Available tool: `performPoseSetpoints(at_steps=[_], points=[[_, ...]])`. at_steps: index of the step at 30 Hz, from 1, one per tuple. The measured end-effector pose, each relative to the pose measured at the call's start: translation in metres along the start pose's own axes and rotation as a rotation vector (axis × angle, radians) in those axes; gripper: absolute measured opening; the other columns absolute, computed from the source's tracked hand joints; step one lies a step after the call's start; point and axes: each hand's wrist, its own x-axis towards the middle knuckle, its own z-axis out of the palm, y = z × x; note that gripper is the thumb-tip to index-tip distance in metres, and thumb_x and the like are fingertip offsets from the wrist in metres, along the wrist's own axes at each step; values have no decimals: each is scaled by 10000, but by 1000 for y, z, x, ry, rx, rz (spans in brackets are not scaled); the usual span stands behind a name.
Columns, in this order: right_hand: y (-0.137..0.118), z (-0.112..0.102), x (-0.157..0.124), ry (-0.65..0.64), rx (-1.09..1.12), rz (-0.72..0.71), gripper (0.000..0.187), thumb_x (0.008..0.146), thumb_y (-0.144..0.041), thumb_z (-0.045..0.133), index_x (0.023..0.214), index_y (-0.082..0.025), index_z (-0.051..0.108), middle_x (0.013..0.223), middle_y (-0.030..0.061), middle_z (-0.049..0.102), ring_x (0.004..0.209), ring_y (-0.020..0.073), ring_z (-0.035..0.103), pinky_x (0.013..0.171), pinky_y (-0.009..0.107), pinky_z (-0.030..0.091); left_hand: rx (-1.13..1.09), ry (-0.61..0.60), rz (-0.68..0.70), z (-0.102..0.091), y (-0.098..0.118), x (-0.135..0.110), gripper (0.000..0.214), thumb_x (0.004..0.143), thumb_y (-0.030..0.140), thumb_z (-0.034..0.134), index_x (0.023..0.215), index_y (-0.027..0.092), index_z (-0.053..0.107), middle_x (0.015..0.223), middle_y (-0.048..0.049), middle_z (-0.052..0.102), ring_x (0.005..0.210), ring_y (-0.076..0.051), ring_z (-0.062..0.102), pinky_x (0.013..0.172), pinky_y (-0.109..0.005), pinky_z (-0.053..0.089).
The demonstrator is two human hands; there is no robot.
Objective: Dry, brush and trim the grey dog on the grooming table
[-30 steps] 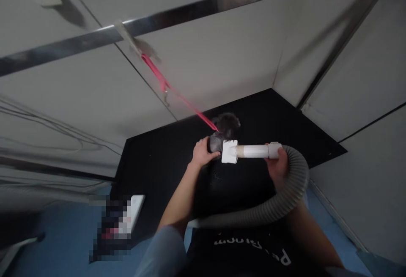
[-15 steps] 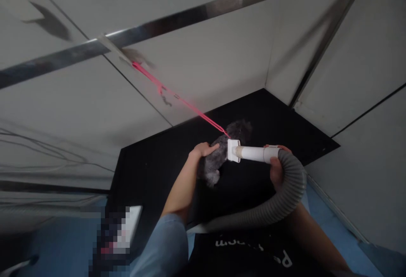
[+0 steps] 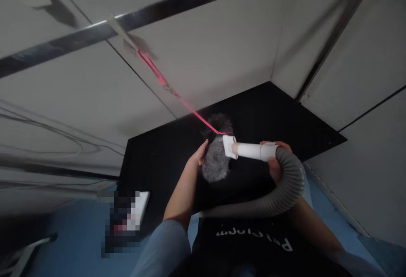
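One grey dog (image 3: 216, 165) is on the black table (image 3: 155, 167), a pink leash (image 3: 161, 80) perhaps limiting its straying, the left hand (image 3: 197, 157) spread against its side, seemingly steadying it, the right hand (image 3: 275, 169) curled round a white nozzle (image 3: 249, 151), apparently aiming it.

We wear pale blue sleeves (image 3: 169, 243) that leave our forearms (image 3: 181, 194) bare, and a black apron (image 3: 222, 260). White lettering (image 3: 254, 233) curves across its front, upside down to us, starting "Pet", the rest hard to read. Our left hand (image 3: 198, 154) is bare.
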Motion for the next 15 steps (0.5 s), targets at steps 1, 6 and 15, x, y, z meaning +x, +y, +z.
performPoseSetpoints(at_steps=[1,6,15], points=[[-9,3,7,-60,-10,-7,410,729,-316,670,1107,-272,516,1104,61,671,1026,242,649,929,426,501,13,21,40,1,-4,-2,587,808,671,520,984,144,707,971,-151,741,947,-296,697,883,-442,531],[-47,35,56,-315,-204,28,395,628,-289,722,996,-221,596,1018,54,673,907,216,657,889,385,531,354,368,469,1,-34,-13,461,760,542,652,955,127,701,1011,-153,728,1026,-312,653,955,-433,477],[-72,101,92,-490,-287,13,408,644,-364,747,992,-201,610,796,-18,660,714,146,621,699,281,513,266,272,694,-30,-76,-34,551,666,388,746,1148,137,652,1244,-109,653,1215,-297,543,1095,-428,358]])
